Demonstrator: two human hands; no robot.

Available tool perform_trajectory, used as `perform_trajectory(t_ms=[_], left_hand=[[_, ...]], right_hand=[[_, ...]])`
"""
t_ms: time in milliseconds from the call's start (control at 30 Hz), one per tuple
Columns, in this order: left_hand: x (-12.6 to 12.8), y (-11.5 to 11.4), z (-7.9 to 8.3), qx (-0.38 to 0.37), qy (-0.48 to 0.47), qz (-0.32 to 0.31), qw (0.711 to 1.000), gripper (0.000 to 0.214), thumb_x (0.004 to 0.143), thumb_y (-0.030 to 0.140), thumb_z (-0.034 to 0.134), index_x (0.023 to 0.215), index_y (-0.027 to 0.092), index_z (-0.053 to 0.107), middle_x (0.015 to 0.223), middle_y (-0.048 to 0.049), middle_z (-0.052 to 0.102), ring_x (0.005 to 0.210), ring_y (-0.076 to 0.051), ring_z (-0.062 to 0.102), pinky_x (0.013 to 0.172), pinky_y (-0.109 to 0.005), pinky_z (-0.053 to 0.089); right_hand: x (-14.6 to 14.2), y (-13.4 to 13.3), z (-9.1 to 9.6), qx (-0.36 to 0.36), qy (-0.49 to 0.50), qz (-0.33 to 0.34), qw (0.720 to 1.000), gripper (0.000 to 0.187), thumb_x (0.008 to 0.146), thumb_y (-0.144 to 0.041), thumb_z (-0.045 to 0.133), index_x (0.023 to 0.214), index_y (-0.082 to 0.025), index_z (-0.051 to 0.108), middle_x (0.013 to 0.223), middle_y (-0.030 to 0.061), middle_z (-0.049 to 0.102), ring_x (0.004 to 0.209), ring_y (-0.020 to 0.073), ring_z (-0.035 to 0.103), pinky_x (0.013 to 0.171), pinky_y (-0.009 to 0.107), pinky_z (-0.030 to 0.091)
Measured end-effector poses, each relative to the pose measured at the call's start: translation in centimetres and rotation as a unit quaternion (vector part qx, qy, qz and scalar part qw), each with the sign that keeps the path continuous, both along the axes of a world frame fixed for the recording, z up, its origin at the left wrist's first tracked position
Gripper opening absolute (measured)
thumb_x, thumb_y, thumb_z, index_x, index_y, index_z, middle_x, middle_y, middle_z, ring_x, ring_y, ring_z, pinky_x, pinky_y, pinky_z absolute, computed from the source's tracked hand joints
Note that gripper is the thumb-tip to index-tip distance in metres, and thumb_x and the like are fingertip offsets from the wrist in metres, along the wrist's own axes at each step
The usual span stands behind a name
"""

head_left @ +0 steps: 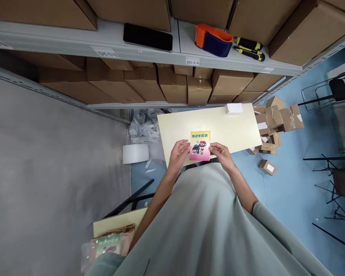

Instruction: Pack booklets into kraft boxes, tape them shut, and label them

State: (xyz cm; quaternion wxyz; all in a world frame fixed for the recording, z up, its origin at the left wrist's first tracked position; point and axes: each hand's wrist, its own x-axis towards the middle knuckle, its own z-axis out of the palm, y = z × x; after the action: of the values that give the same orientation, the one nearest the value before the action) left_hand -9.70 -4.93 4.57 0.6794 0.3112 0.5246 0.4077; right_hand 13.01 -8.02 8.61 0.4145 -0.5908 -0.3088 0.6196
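A small booklet (200, 146), yellow at the top and pink below, with Chinese characters and cartoon figures on its cover, is held upright in front of my body. My left hand (179, 152) pinches its left edge, and my right hand (220, 153) grips the opposite edge, both at mid-height. Beneath the hands lies a pale cream tabletop (175, 126). Near its far right corner sits a small white box (234, 109).
Ahead stands a metal shelf (161, 51) with cardboard boxes, a black phone (148, 37), an orange and blue strap roll (214, 40) and cutters (249, 49). Cartons (273, 119) pile up at right. A white roll (135, 154) is at left, a plastic-wrapped packet (109, 245) behind.
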Motion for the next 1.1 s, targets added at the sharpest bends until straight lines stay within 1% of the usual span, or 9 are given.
perform_trajectory(t_ms=[133, 233, 300, 433, 567, 700, 867, 1000, 1100], left_hand=[[0.3, 0.2, -0.6, 0.027, 0.023, -0.046, 0.998, 0.049, 0.087, 0.048, 0.09, 0.124, 0.023, 0.072, 0.137, -0.0142, 0.075, 0.13, -0.031, 0.074, 0.113, -0.044, 0.061], [1.1, -0.1, 0.1, 0.028, -0.002, -0.064, 0.998, 0.057, 0.086, 0.052, 0.093, 0.13, 0.024, 0.07, 0.147, -0.014, 0.072, 0.136, -0.031, 0.072, 0.114, -0.043, 0.06], [1.9, -0.4, 0.9, 0.027, -0.03, -0.063, 0.997, 0.059, 0.086, 0.057, 0.094, 0.129, 0.024, 0.069, 0.146, -0.0135, 0.073, 0.137, -0.031, 0.071, 0.114, -0.043, 0.059], [4.0, -0.9, 2.4, 0.011, -0.095, -0.022, 0.995, 0.057, 0.089, 0.064, 0.091, 0.122, 0.024, 0.07, 0.132, -0.0107, 0.079, 0.133, -0.029, 0.072, 0.113, -0.04, 0.056], [6.0, -1.2, 3.5, -0.043, -0.181, 0.035, 0.982, 0.052, 0.086, 0.059, 0.095, 0.118, 0.023, 0.074, 0.121, -0.0083, 0.082, 0.125, -0.029, 0.075, 0.107, -0.038, 0.058], [8.0, -0.9, 4.1, -0.092, -0.24, 0.069, 0.964, 0.052, 0.085, 0.055, 0.097, 0.121, 0.023, 0.078, 0.12, -0.0096, 0.083, 0.123, -0.032, 0.077, 0.103, -0.04, 0.062], [10.6, -0.1, 4.3, -0.088, -0.203, 0.096, 0.971, 0.057, 0.077, 0.057, 0.103, 0.114, 0.021, 0.079, 0.112, -0.0097, 0.083, 0.119, -0.03, 0.077, 0.096, -0.035, 0.064], [12.5, 0.5, 4.7, -0.072, -0.156, 0.131, 0.976, 0.058, 0.077, 0.064, 0.101, 0.11, 0.022, 0.078, 0.112, -0.0076, 0.083, 0.123, -0.029, 0.077, 0.102, -0.035, 0.063], [13.3, 0.8, 5.1, -0.064, -0.134, 0.147, 0.978, 0.06, 0.076, 0.066, 0.101, 0.108, 0.022, 0.077, 0.113, -0.008, 0.084, 0.125, -0.03, 0.076, 0.105, -0.037, 0.062]], right_hand=[[-1.1, 0.5, -0.2, 0.025, -0.073, -0.007, 0.997, 0.044, 0.084, -0.063, 0.091, 0.101, -0.024, 0.079, 0.094, 0.0033, 0.079, 0.086, 0.0201, 0.071, 0.086, 0.037, 0.062], [-1.5, 1.2, 0.1, 0.043, -0.097, 0.018, 0.994, 0.045, 0.087, -0.065, 0.087, 0.103, -0.024, 0.079, 0.096, 0.0041, 0.078, 0.089, 0.0214, 0.073, 0.088, 0.037, 0.062], [-1.6, 1.7, 0.5, 0.064, -0.098, 0.051, 0.992, 0.047, 0.09, -0.068, 0.085, 0.107, -0.025, 0.079, 0.105, 0.006, 0.079, 0.098, 0.0232, 0.075, 0.091, 0.038, 0.063], [-0.8, 2.6, 1.2, 0.104, -0.093, 0.122, 0.983, 0.051, 0.09, -0.073, 0.084, 0.112, -0.028, 0.08, 0.13, 0.0094, 0.074, 0.119, 0.0261, 0.074, 0.097, 0.04, 0.065], [0.7, 3.4, 1.6, 0.111, -0.102, 0.14, 0.979, 0.053, 0.087, -0.072, 0.088, 0.118, -0.03, 0.079, 0.142, 0.0099, 0.066, 0.125, 0.0259, 0.071, 0.106, 0.045, 0.065], [2.6, 4.0, 1.8, 0.101, -0.108, 0.157, 0.976, 0.059, 0.081, -0.065, 0.096, 0.124, -0.029, 0.075, 0.151, 0.0112, 0.062, 0.134, 0.0284, 0.068, 0.115, 0.05, 0.062], [4.9, 4.7, 1.7, 0.072, -0.057, 0.16, 0.983, 0.07, 0.08, -0.063, 0.098, 0.133, -0.03, 0.068, 0.154, 0.0119, 0.065, 0.14, 0.0293, 0.067, 0.12, 0.051, 0.06], [7.4, 5.7, 1.0, 0.06, 0.029, 0.158, 0.985, 0.065, 0.088, -0.066, 0.09, 0.138, -0.032, 0.065, 0.152, 0.011, 0.069, 0.144, 0.0293, 0.066, 0.121, 0.049, 0.059], [9.5, 6.6, 0.4, 0.055, 0.06, 0.174, 0.981, 0.064, 0.091, -0.07, 0.086, 0.139, -0.032, 0.065, 0.148, 0.012, 0.071, 0.136, 0.0292, 0.071, 0.117, 0.049, 0.06]])
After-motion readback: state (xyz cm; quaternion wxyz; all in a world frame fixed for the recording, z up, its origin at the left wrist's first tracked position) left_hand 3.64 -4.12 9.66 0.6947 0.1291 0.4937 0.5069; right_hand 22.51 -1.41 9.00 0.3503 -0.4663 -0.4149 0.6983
